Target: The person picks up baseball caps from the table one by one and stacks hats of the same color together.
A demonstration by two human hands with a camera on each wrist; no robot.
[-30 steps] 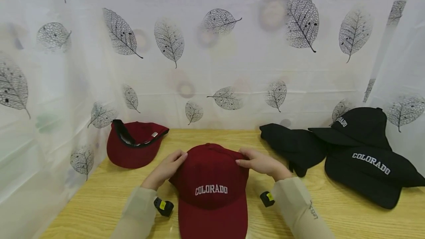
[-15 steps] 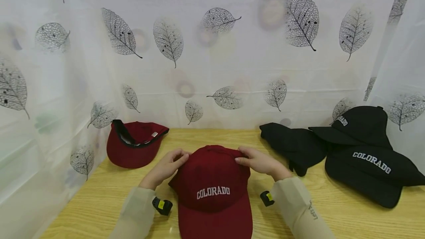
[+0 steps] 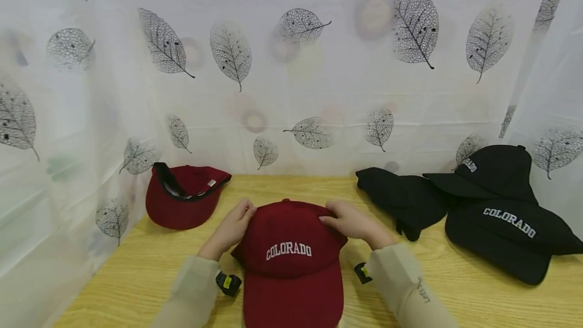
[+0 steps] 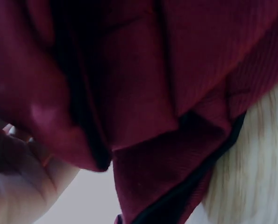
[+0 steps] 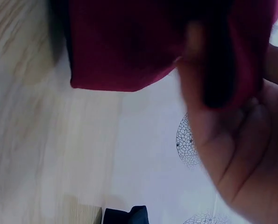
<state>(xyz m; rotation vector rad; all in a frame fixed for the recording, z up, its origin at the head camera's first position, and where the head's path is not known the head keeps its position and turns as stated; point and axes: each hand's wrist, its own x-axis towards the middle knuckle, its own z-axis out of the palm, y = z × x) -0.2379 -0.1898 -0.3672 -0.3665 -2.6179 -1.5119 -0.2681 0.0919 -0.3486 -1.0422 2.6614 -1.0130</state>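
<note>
A dark red baseball cap [image 3: 288, 237] with white "COLORADO" lettering is held between both hands in the head view, its brim pointing toward me. The left hand [image 3: 236, 224] grips the crown's upper left edge; in the left wrist view its curled fingers are partly hidden behind the fabric. On the opposite side, the right hand [image 3: 354, 222] pinches the crown's upper right edge, thumb in front and fingers behind. Folded red cloth with dark inner edging fills much of the left wrist view. The right wrist view catches the right hand [image 5: 251, 154] around a fold of the cap.
A second red cap [image 3: 182, 211] lies upside down at the back left of the wooden table [image 3: 132, 277]. Several black caps [image 3: 492, 227] are grouped at the right, some overlapping. A white leaf-print curtain [image 3: 314, 80] hangs behind the table.
The left hand's fingers have drawn in on the crown edge. The cap's front has tipped up a little, its lettering now higher, and the crown top looks smoother. Other caps stay put.
</note>
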